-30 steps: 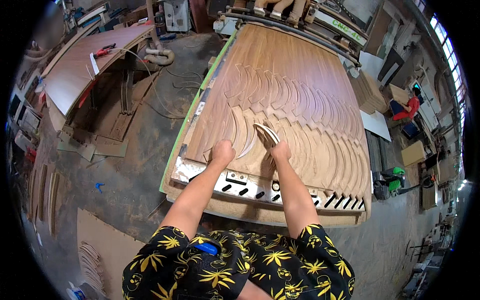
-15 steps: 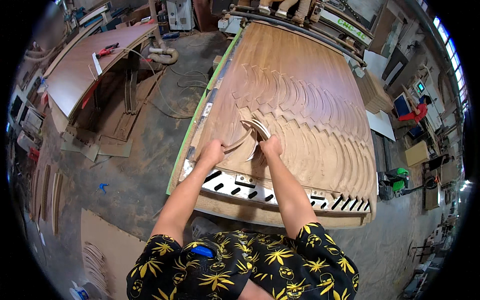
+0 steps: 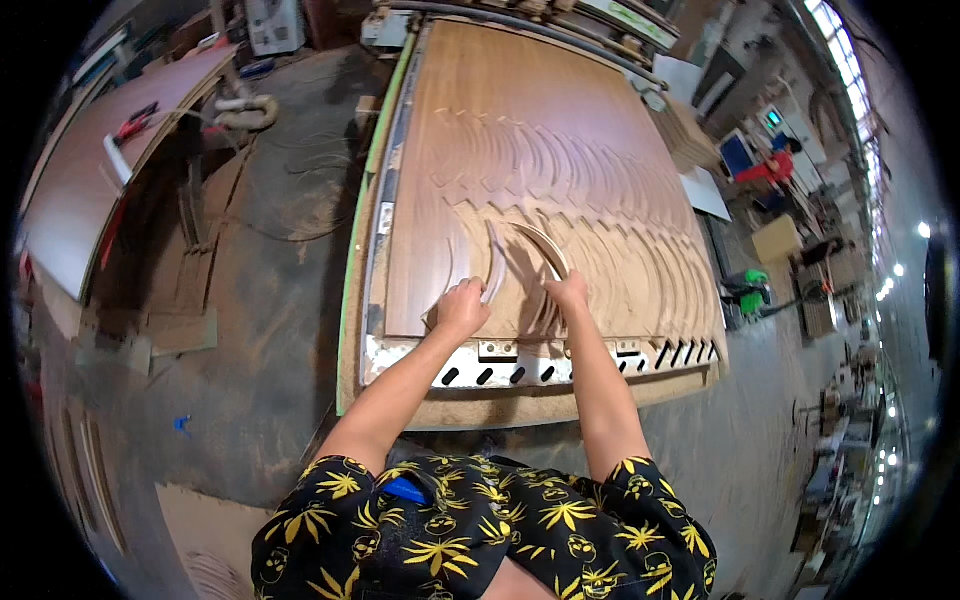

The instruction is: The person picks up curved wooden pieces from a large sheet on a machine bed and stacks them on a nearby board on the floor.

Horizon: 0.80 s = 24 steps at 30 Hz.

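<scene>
A large brown wood-faced sheet (image 3: 540, 75) lies in front of me, cut into rows of curved strips and covered with sawdust over its nearer half. My right hand (image 3: 568, 290) is closed on the near end of curved wooden strips (image 3: 541, 243), which arch up off the sheet; their exact number is hard to make out. To its left, my left hand (image 3: 463, 306) is closed at the near end of another curved wooden strip (image 3: 496, 262), its fingers low over the sheet. Dark shadows fall between the hands.
A slotted metal rail (image 3: 535, 373) runs along the machine bed's near edge. At left stands a brown-topped table (image 3: 120, 170) with a red tool (image 3: 137, 122). A person in red (image 3: 775, 165) is at the far right, beyond a green-and-black machine (image 3: 745, 292). Stacked boards (image 3: 683, 132) stand beside the bed.
The view has turned, shifting the surroundings leftward. My left hand has moved rightward over the sheet. The strips in my right hand lie closer together than before, when they fanned out.
</scene>
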Available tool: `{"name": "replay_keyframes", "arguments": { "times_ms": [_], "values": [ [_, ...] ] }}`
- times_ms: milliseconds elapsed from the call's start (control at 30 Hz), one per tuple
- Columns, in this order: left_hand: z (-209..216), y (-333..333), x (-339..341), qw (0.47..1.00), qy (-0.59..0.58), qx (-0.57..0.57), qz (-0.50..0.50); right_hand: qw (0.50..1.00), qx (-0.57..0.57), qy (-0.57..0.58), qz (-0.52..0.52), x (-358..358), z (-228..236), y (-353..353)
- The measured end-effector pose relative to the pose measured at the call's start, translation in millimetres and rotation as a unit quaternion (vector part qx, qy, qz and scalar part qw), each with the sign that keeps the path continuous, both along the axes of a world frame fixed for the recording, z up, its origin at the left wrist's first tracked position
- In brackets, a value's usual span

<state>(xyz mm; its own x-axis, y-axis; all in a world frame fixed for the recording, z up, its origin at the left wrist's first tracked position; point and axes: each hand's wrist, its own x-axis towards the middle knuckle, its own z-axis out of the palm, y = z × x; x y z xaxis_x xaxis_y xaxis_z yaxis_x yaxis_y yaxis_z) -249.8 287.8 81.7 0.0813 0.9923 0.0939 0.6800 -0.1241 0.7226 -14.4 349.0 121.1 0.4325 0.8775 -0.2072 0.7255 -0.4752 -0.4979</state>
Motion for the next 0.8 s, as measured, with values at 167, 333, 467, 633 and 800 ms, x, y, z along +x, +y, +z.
{"name": "replay_keyframes", "arguments": {
  "times_ms": [167, 333, 467, 633, 800],
  "values": [
    [2.4, 20.2, 19.2, 0.998, 0.054, -0.005, 0.028, 0.986, 0.106, 0.076, -0.103, 92.9, 24.6, -90.8],
    [9.0, 38.8, 50.8, 0.993, 0.100, -0.070, 0.003, 0.937, 0.179, 0.114, -0.278, 229.5, -17.2, -268.9],
    [-20.1, 62.3, 44.6, 0.993, 0.106, -0.049, -0.004, 0.892, 0.131, 0.028, -0.432, 240.5, -7.5, -413.5],
    [-25.5, 83.0, 39.0, 0.992, 0.117, 0.047, 0.020, 0.775, 0.008, 0.078, -0.627, 239.6, -25.0, -615.1],
    [-33.9, 93.8, 83.7, 0.875, -0.393, -0.283, 0.003, 0.615, -0.052, 0.009, -0.787, 168.5, -134.7, -828.6]
  ]
}}
